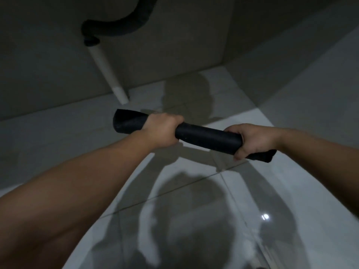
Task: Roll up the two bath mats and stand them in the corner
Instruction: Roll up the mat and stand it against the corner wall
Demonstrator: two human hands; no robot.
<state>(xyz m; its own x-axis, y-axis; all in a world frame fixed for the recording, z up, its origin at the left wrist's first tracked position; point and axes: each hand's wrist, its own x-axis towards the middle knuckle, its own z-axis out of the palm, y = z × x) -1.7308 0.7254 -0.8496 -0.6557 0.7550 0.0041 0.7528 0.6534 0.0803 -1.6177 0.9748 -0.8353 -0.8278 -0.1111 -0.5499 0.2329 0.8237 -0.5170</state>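
A dark bath mat [207, 137], rolled into a tight tube, hangs level above the tiled floor. My left hand [162, 131] grips the roll near its left end, where the mat flares out loosely. My right hand [252, 141] grips it near the right end, with a short dark stub sticking out past the fingers. The roll slopes slightly down to the right. A second mat is not in view.
The room corner [226, 64] lies ahead to the right, where two grey walls meet the glossy white floor [194, 191]. A white pipe [108, 74] with a black hose [120, 26] runs down the left wall.
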